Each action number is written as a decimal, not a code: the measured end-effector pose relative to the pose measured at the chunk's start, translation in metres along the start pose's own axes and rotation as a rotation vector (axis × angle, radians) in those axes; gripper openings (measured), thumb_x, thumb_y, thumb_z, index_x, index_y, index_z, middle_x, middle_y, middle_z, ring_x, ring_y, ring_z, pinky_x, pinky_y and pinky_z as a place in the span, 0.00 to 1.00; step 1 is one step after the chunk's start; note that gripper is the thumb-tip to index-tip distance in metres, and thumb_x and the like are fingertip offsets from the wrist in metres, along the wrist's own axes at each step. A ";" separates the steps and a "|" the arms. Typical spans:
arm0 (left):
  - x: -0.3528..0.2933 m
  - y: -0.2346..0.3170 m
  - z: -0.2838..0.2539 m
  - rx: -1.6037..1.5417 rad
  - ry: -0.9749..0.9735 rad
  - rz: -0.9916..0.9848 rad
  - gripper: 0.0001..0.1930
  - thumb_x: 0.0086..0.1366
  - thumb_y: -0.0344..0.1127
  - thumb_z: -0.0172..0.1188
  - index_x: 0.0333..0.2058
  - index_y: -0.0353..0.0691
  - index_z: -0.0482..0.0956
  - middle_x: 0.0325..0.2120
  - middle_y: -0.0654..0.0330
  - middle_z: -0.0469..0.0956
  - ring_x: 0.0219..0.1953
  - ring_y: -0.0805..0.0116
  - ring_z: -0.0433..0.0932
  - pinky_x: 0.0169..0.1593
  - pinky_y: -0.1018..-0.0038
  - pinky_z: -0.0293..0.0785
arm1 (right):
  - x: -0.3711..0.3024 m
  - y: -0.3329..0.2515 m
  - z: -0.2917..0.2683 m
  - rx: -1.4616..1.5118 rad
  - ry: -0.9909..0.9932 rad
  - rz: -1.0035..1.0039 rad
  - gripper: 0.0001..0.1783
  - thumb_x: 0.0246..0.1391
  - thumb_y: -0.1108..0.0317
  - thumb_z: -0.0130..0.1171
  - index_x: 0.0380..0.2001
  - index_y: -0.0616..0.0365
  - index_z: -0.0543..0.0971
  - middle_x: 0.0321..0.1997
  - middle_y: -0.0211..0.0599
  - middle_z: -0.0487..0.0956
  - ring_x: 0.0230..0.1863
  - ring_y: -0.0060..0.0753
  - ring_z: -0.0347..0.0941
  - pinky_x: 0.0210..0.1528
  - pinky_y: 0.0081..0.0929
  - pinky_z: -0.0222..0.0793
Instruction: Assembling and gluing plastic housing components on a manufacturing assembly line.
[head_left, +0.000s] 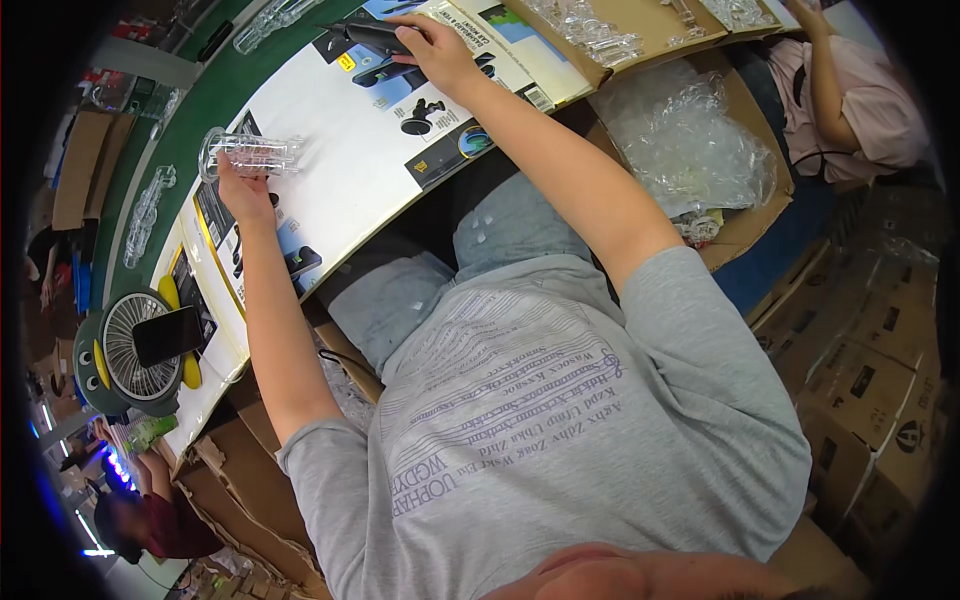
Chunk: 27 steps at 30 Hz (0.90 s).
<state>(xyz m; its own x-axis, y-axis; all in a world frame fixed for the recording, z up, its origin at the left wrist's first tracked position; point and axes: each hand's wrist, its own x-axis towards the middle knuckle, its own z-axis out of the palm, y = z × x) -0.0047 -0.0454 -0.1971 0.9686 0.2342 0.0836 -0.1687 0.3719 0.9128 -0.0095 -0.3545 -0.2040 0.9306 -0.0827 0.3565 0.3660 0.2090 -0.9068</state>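
My left hand (244,192) is closed around a clear plastic part (262,154) with a round flange at its left end and long ribs. It holds the part just above the white printed board (340,150) on the bench. Farther right, my right hand (442,55) grips a black handheld tool (374,37) whose narrow end points left. Exactly what kind of tool it is I cannot tell. The tool is over the board's far edge, apart from the clear part.
Beyond the board runs a green surface (215,85) carrying clear plastic pieces (150,215). At left stands a small fan (125,330) with a dark rectangular device (168,337) before it. Cardboard trays (600,70) of clear parts and a plastic bag (690,140) lie right. Another person (850,100) sits there.
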 end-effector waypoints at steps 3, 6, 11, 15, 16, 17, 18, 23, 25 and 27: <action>0.001 0.000 -0.002 -0.006 -0.009 -0.023 0.21 0.63 0.47 0.51 0.42 0.32 0.69 0.38 0.54 0.75 0.41 0.60 0.75 0.48 0.64 0.71 | 0.000 -0.002 0.003 -0.015 -0.007 -0.009 0.17 0.59 0.64 0.46 0.48 0.60 0.72 0.43 0.35 0.71 0.45 0.23 0.70 0.45 0.20 0.74; -0.001 0.000 -0.002 0.005 -0.018 -0.010 0.21 0.63 0.47 0.51 0.43 0.32 0.69 0.38 0.54 0.75 0.41 0.61 0.75 0.47 0.64 0.71 | 0.000 0.000 0.005 0.033 -0.017 0.006 0.17 0.60 0.63 0.46 0.48 0.60 0.72 0.44 0.34 0.70 0.45 0.23 0.70 0.44 0.20 0.74; 0.000 -0.004 -0.003 0.009 -0.041 0.001 0.20 0.63 0.46 0.52 0.41 0.32 0.69 0.35 0.55 0.76 0.37 0.62 0.77 0.42 0.67 0.74 | 0.001 0.000 0.008 0.035 0.027 0.005 0.16 0.57 0.63 0.50 0.45 0.58 0.74 0.39 0.37 0.74 0.37 0.22 0.73 0.40 0.18 0.75; 0.001 -0.002 0.001 -0.017 -0.085 0.026 0.19 0.64 0.46 0.51 0.40 0.33 0.69 0.31 0.53 0.76 0.32 0.61 0.78 0.40 0.67 0.76 | 0.006 0.000 0.009 0.033 0.000 0.006 0.16 0.57 0.63 0.49 0.47 0.58 0.73 0.40 0.36 0.73 0.40 0.22 0.73 0.42 0.18 0.74; -0.001 -0.001 0.004 -0.024 -0.080 0.024 0.19 0.64 0.46 0.51 0.40 0.33 0.69 0.31 0.53 0.76 0.32 0.61 0.78 0.40 0.67 0.76 | 0.006 0.001 0.007 0.027 -0.005 0.009 0.16 0.57 0.63 0.49 0.47 0.58 0.73 0.40 0.36 0.73 0.40 0.22 0.73 0.42 0.18 0.74; -0.004 0.000 0.007 -0.017 -0.062 0.028 0.18 0.64 0.45 0.50 0.39 0.33 0.69 0.30 0.54 0.76 0.32 0.62 0.78 0.39 0.68 0.76 | 0.005 0.000 0.007 0.027 0.000 0.014 0.16 0.58 0.63 0.49 0.46 0.57 0.73 0.41 0.36 0.73 0.40 0.23 0.73 0.42 0.18 0.74; -0.007 0.001 0.011 -0.010 -0.044 0.032 0.18 0.64 0.45 0.50 0.39 0.33 0.69 0.30 0.54 0.76 0.31 0.62 0.78 0.39 0.68 0.76 | 0.005 -0.001 0.006 0.028 0.006 0.018 0.16 0.58 0.63 0.48 0.46 0.57 0.73 0.42 0.36 0.72 0.41 0.23 0.72 0.42 0.18 0.74; -0.005 -0.001 0.004 0.000 -0.054 0.013 0.19 0.63 0.46 0.51 0.42 0.34 0.69 0.35 0.55 0.76 0.36 0.62 0.77 0.43 0.66 0.74 | 0.001 -0.003 0.009 -0.004 -0.027 0.051 0.17 0.60 0.64 0.45 0.49 0.59 0.71 0.47 0.38 0.71 0.44 0.30 0.71 0.49 0.25 0.73; -0.006 -0.003 0.000 0.003 -0.049 0.025 0.19 0.63 0.46 0.52 0.42 0.34 0.69 0.34 0.55 0.76 0.36 0.62 0.78 0.43 0.67 0.74 | 0.000 -0.005 0.011 -0.013 -0.038 0.053 0.17 0.60 0.64 0.45 0.49 0.59 0.71 0.47 0.39 0.71 0.44 0.30 0.71 0.49 0.25 0.73; -0.008 -0.002 0.004 0.015 -0.039 0.029 0.19 0.62 0.46 0.53 0.42 0.34 0.69 0.34 0.56 0.76 0.36 0.63 0.78 0.43 0.68 0.75 | 0.000 -0.003 0.009 -0.013 -0.029 0.040 0.17 0.60 0.63 0.45 0.49 0.59 0.71 0.48 0.39 0.70 0.45 0.31 0.71 0.50 0.26 0.73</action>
<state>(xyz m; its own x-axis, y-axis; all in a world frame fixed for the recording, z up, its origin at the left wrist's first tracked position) -0.0109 -0.0517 -0.1976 0.9698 0.2093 0.1253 -0.1943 0.3520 0.9156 -0.0105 -0.3463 -0.1994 0.9443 -0.0460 0.3259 0.3283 0.1989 -0.9234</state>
